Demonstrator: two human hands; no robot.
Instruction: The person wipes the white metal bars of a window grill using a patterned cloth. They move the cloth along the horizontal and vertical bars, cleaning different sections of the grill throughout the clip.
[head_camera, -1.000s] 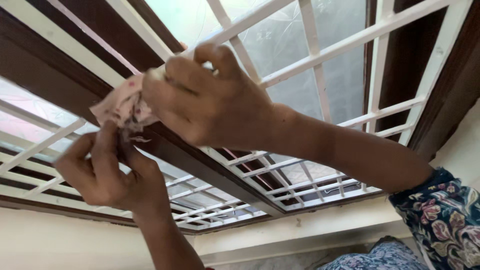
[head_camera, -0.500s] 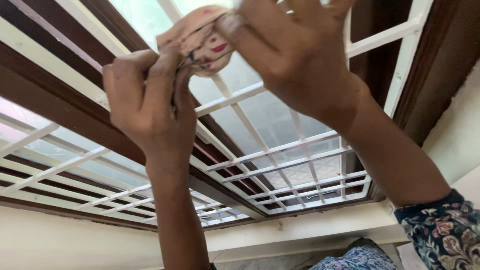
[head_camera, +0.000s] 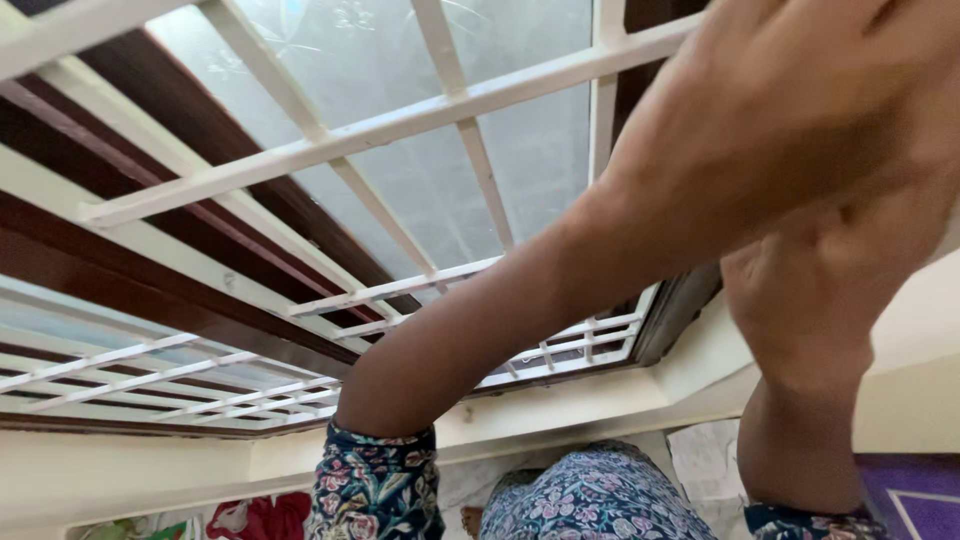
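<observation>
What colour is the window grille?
White, or off-white painted bars, against dark brown wooden frames. Head view shows it.

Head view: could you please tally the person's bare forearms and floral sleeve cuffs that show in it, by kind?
Bare forearms: 2
Floral sleeve cuffs: 2
Total: 4
</observation>
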